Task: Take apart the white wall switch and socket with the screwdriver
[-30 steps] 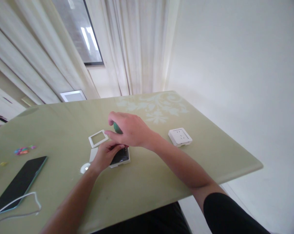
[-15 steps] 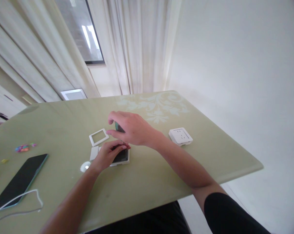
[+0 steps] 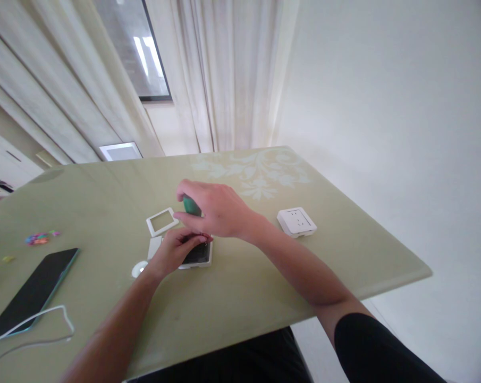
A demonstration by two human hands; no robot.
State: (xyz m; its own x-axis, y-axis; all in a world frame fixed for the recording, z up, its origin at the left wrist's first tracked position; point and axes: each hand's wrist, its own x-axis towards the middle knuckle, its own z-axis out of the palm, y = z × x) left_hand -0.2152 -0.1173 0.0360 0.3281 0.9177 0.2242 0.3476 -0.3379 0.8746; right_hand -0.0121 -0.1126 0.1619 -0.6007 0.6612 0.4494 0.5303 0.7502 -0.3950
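gripping one green handle (image 3: 192,206), right fingers (image 3: 190,219) curl; left fingers (image 3: 193,243) nearly meet at one box (image 3: 197,256), hold unclear.

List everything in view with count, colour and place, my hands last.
Table: one, pale green, centre
Open box: one, white and black, at left hand
Tool: one, green-handled, in right hand
Frame: one, white, beyond left hand
Flat piece: at least one, white, beside left hand
Round piece: one, white, by left hand
Socket: one, white, table's right
Phone: one, black, table's left
Cable: one, white, across phone
Small pieces: several, multicoloured, beyond phone
Yellow bit: one, yellow, far left
Curtains: at least two, cream, behind table
Window: one, grey, between curtains
Panel: one, white-framed, behind table
Wall: one, white, right
Furniture: count unclear, white, left
Sleeve: one, black, lower right
Left hand: one, bare, at box
Right hand: one, bare, gripping tool
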